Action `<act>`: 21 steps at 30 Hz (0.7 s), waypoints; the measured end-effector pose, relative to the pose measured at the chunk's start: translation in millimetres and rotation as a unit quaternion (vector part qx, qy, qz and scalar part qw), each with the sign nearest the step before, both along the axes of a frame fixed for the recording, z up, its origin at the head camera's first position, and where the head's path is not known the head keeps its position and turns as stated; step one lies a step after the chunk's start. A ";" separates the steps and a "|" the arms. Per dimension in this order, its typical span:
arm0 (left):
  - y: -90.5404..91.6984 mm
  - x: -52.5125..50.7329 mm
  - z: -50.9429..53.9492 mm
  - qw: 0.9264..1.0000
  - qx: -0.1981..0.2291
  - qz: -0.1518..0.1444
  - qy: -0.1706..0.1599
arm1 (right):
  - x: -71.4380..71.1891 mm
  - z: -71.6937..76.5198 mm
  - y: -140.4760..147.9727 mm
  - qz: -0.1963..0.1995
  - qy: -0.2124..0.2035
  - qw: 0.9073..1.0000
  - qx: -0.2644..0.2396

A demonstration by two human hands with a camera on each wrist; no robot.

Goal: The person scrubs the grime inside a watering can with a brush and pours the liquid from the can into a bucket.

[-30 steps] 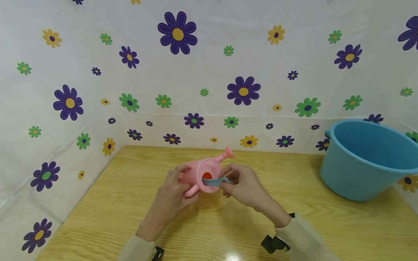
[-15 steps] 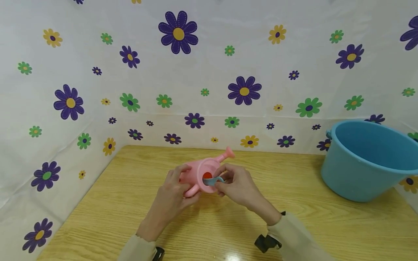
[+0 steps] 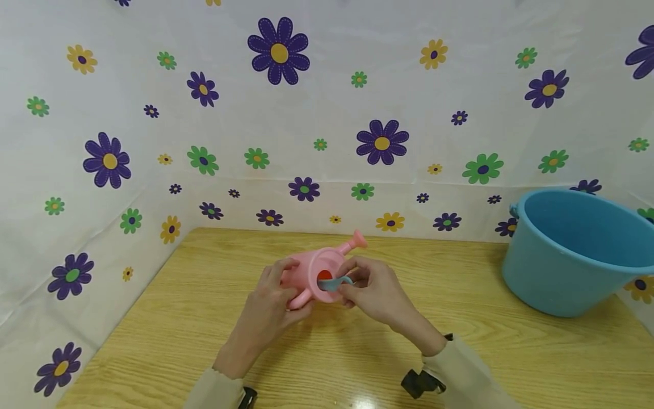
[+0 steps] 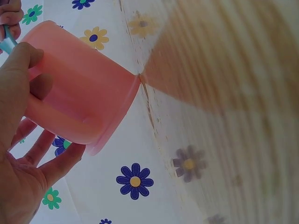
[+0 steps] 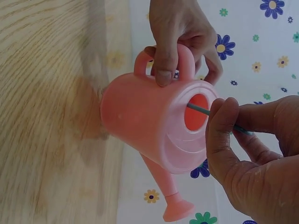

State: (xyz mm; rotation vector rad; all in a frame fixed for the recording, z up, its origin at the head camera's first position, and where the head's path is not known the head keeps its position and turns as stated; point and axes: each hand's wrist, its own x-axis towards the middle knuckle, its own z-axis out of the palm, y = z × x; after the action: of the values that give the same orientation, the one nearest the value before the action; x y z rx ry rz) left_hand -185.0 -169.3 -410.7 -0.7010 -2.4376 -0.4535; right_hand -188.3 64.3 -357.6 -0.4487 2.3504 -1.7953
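Observation:
A pink toy watering can (image 3: 305,264) lies tilted over the table, its round opening turned toward me and its spout (image 3: 352,243) pointing to the back right. My left hand (image 3: 268,304) grips it by the handle (image 5: 186,63), with the thumb on the body in the right wrist view. Between thumb and fingers my right hand (image 3: 378,292) pinches a slim light-blue tool with a hooked end (image 3: 331,284), perhaps a toy spoon or shovel. The tool's other end reaches into the opening and is hidden inside the can (image 5: 135,112).
A large light-blue bucket (image 3: 557,272) stands at the right of the wooden table (image 3: 168,329). Behind and at the left hangs a white flower-print sheet (image 3: 317,102). Dark straps (image 3: 424,383) sit at both wrists.
My right hand has moved slightly left, pushing the blue tool a little deeper into the opening, then eased back a touch. The left hand and the watering can look unmoved.

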 end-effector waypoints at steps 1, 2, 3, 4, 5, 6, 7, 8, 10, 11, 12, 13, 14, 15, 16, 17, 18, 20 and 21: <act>0.2 -0.1 -0.1 1.000 -0.001 0.000 0.001 | 0.7 1.1 1.2 0.000 0.000 1.000 0.000; 0.2 -0.2 -0.4 1.000 -0.001 0.001 0.002 | 1.4 2.1 2.5 0.000 0.002 1.000 -0.001; 0.2 -0.2 -0.5 1.000 -0.001 0.001 0.003 | 2.1 3.3 4.1 0.000 0.002 1.000 -0.001; 0.2 -0.3 -0.6 1.000 -0.001 0.000 0.004 | 2.7 4.5 5.7 -0.001 0.003 1.000 0.000; 0.1 -0.3 -0.8 1.000 -0.001 0.000 0.005 | 3.3 5.6 7.4 -0.001 0.004 1.000 0.001; 0.1 -0.3 -0.8 1.000 0.000 0.000 0.005 | 3.9 6.8 9.1 -0.001 0.005 1.000 0.001; 0.0 -0.1 -0.7 1.000 0.000 0.001 0.004 | 4.5 8.0 10.8 -0.001 0.006 1.000 0.002; -0.1 0.2 -0.6 1.000 -0.001 0.001 0.004 | 5.2 9.2 12.6 -0.002 0.006 1.000 0.002; -0.3 0.5 -0.2 1.000 -0.001 0.003 0.004 | 6.1 11.3 15.9 -0.002 0.005 1.000 0.004; -0.5 0.6 -0.2 1.000 -0.002 0.004 0.005 | 6.4 12.2 17.4 -0.001 0.005 1.000 0.002; -0.5 0.6 0.0 1.000 -0.002 0.004 0.005 | 6.7 13.0 18.9 0.000 0.004 1.000 0.001; -0.6 0.6 0.1 1.000 -0.003 0.004 0.006 | 7.0 13.7 20.2 -0.001 0.003 1.000 0.001; -0.6 0.4 0.0 1.000 -0.004 0.004 0.008 | 7.1 14.1 21.4 0.000 0.002 1.000 0.000; -0.5 0.2 0.0 1.000 -0.004 0.003 0.008 | 7.2 14.3 22.4 0.000 0.002 1.000 0.000; -0.4 0.1 -0.2 1.000 -0.005 0.003 0.009 | 7.4 14.3 23.3 0.001 0.002 1.000 -0.001; -0.3 0.1 -0.3 1.000 -0.005 0.002 0.009 | 7.7 14.5 24.0 0.001 0.002 1.000 -0.003; -0.1 0.0 -0.3 1.000 -0.005 0.001 0.009 | 7.9 14.5 24.6 0.001 0.001 1.000 -0.003; 0.4 -0.1 -0.5 1.000 -0.006 0.000 0.008 | 8.3 14.3 25.6 0.001 0.000 1.000 -0.003; 0.6 0.0 -0.6 1.000 -0.005 0.000 0.008 | 8.4 14.2 26.0 0.001 -0.001 1.000 -0.004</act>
State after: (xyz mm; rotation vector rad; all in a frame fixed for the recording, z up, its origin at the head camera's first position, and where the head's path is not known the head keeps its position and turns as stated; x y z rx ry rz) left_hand -185.1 -168.7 -411.2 -0.7073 -2.4271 -0.4339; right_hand -179.8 90.3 -343.4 -0.4497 2.3427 -1.8043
